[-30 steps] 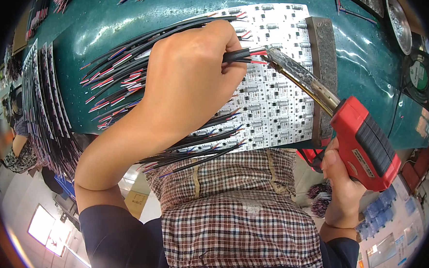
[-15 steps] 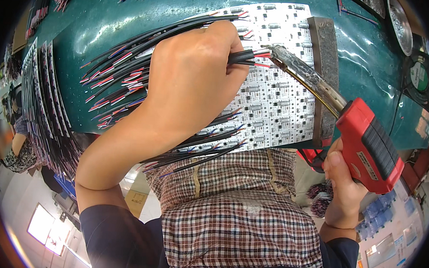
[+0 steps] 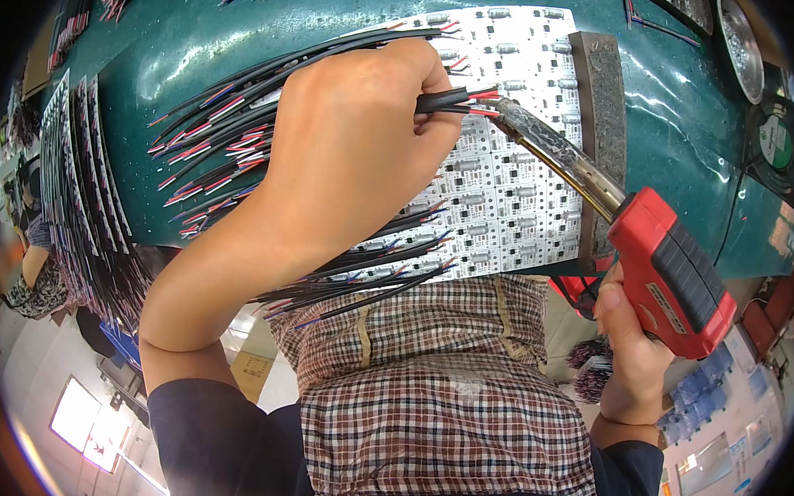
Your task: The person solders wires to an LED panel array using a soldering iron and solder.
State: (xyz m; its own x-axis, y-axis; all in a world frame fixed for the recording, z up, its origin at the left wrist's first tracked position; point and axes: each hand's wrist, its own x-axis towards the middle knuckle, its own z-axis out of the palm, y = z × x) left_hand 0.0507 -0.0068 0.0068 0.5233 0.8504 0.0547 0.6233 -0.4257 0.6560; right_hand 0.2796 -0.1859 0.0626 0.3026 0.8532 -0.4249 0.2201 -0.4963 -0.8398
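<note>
Closed in a pinch, my left hand (image 3: 357,147) grips a black-sheathed cable (image 3: 442,100) whose stripped red and white wire ends point right. My right hand (image 3: 634,341) is wrapped round the red and black handle of a soldering gun (image 3: 670,271). Its hot end, with a thin brass feed tube alongside, reaches up-left to the wire ends; whether it touches them I cannot tell. Beneath lies a white panel of small circuit boards (image 3: 535,192) with rows of components. Many black cables (image 3: 231,149) lie across the panel's left part, partly hidden under my left hand.
A dark metal bar (image 3: 600,142) borders the panel's right side on the green table (image 3: 682,110). Finished-looking strips with hanging cables (image 3: 86,187) stand at the left edge. A round metal dish (image 3: 740,46) and a black fan (image 3: 779,147) sit far right. Another person is at far left.
The soldering gun and my right hand have shifted slightly left and down. The cable in my left hand has drawn back a little to the left.
</note>
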